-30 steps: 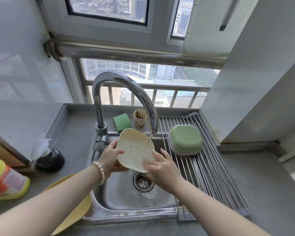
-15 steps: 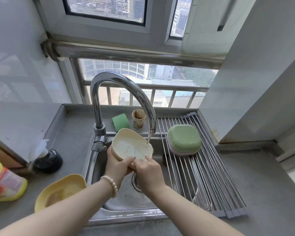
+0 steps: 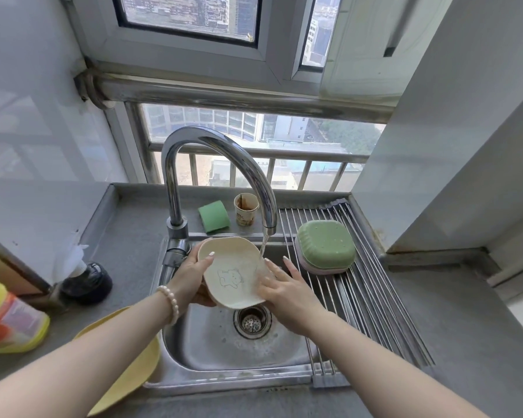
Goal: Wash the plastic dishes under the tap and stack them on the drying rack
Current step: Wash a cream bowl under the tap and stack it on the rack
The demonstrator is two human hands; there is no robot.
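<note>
Looking down over the stainless steel sink (image 3: 194,351), I see my left hand (image 3: 191,276) gripping the cream plastic dish with a small animal drawing (image 3: 233,273), thumb curled over its near-left rim and fingers hidden behind it. The dish is tilted toward me above the sink's drain (image 3: 252,322), just under the curved chrome tap (image 3: 215,164), whose thin stream of water (image 3: 263,247) falls onto the dish's right edge. My right hand (image 3: 287,289) lies flat against that right side of the dish, fingers straight and slightly spread, pressing rather than pinching.

On the roll-up metal drying rack (image 3: 375,312) across the right part of the sink sits a green perforated plastic dish, upside down on a pink one (image 3: 325,250). A yellow plastic bowl (image 3: 127,369) rests on the grey counter left of the sink, partly hidden by my left forearm. Behind the tap stand a green sponge (image 3: 213,215) and a stained paper cup (image 3: 246,209).
</note>
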